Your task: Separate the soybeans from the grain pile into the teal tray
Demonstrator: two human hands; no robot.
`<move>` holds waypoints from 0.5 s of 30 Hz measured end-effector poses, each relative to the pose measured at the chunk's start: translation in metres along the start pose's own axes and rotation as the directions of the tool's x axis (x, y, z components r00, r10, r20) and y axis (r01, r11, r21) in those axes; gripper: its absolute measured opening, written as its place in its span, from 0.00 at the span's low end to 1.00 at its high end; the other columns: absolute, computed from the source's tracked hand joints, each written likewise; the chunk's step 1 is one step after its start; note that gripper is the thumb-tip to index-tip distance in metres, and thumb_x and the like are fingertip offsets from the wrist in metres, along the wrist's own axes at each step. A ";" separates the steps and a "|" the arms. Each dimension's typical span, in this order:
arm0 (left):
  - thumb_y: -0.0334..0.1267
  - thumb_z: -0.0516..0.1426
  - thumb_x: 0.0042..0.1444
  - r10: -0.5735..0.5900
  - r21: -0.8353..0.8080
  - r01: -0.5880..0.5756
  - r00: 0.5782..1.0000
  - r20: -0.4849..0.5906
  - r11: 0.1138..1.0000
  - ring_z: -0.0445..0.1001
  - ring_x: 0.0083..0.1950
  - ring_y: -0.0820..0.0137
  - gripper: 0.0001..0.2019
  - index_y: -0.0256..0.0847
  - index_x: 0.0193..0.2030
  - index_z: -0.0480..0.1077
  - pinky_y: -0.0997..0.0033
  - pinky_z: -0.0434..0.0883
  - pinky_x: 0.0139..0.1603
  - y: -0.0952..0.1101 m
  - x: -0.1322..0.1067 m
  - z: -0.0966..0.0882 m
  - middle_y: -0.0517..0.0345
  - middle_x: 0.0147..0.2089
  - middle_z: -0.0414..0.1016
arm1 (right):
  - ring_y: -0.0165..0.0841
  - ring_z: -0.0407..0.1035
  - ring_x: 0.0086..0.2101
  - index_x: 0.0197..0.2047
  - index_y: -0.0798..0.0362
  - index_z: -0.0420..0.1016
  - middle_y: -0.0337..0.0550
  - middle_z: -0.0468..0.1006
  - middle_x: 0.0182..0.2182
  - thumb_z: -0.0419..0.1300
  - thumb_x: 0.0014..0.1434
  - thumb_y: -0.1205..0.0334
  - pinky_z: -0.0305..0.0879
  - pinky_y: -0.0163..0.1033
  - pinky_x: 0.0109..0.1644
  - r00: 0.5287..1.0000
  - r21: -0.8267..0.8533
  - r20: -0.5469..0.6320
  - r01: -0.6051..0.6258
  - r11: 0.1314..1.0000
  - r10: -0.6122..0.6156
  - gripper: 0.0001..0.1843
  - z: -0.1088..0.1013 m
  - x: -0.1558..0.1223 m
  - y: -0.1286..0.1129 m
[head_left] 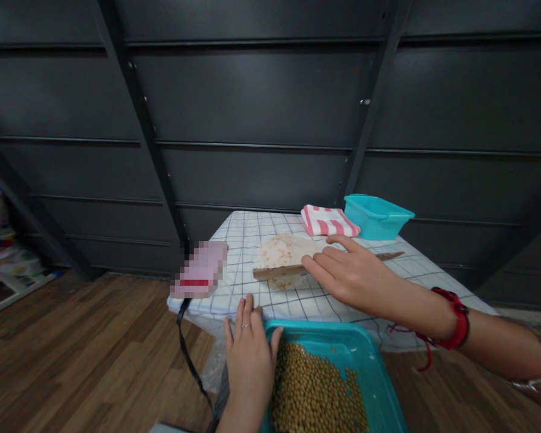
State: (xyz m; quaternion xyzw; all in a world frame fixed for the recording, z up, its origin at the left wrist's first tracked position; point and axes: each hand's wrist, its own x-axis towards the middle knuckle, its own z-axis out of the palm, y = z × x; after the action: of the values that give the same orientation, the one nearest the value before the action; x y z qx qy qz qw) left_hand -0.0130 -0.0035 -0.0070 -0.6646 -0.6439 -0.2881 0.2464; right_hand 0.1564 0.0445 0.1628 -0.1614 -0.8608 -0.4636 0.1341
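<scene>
My right hand (342, 270) is closed over a long, thin wooden stick (277, 272), which lies across a whitish sheet (282, 248) scattered with orange-brown bits. The stick's tapered far end sticks out to the right beyond my hand. My left hand (247, 349), fingers stretched out, rests at the left corner of a teal tray (329, 326), its thumb by the rim and its fingertips at the table's near edge. Many small, round, brownish-yellow beans (315, 385) fill much of the tray. Part of the sheet is hidden under the stick and my right hand.
A checked white cloth (247, 228) covers the table. Toward the back right are a folded pink-and-white striped towel (329, 221) and a turquoise basket (376, 218). A blurred pink object (202, 267) sits at the left edge, with a black strap (187, 349) hanging below.
</scene>
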 end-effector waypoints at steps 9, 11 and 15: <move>0.45 0.45 0.57 -0.002 -0.008 0.002 0.999 -0.032 1.000 0.66 0.54 0.54 0.17 0.34 0.44 0.64 0.47 0.67 0.46 -0.001 0.001 -0.002 0.37 0.53 0.68 | 0.32 0.66 0.26 0.38 0.63 0.70 0.42 0.74 0.24 0.46 0.56 0.77 0.56 0.43 0.41 1.000 0.001 -0.025 -0.006 1.000 0.006 0.12 -0.011 -0.014 0.004; 0.45 0.45 0.57 -0.007 -0.020 0.007 0.999 -0.035 1.000 0.66 0.54 0.54 0.16 0.34 0.43 0.63 0.46 0.67 0.46 -0.001 0.001 -0.002 0.38 0.53 0.68 | 0.32 0.65 0.26 0.38 0.63 0.70 0.41 0.74 0.23 0.47 0.56 0.77 0.57 0.43 0.41 0.999 -0.007 -0.030 -0.017 1.000 0.017 0.12 -0.009 -0.012 0.005; 0.45 0.46 0.56 0.003 -0.024 -0.003 1.000 -0.027 1.000 0.66 0.54 0.54 0.17 0.34 0.44 0.63 0.46 0.67 0.46 0.000 0.001 -0.003 0.37 0.53 0.68 | 0.31 0.65 0.25 0.37 0.62 0.70 0.40 0.73 0.22 0.46 0.56 0.77 0.57 0.42 0.40 1.000 -0.012 -0.018 -0.010 1.000 0.010 0.13 0.000 -0.004 0.003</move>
State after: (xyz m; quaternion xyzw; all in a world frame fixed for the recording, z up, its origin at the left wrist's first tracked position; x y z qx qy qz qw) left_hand -0.0136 -0.0045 -0.0039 -0.6645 -0.6359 -0.3046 0.2475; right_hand 0.1612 0.0456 0.1639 -0.1624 -0.8559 -0.4696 0.1429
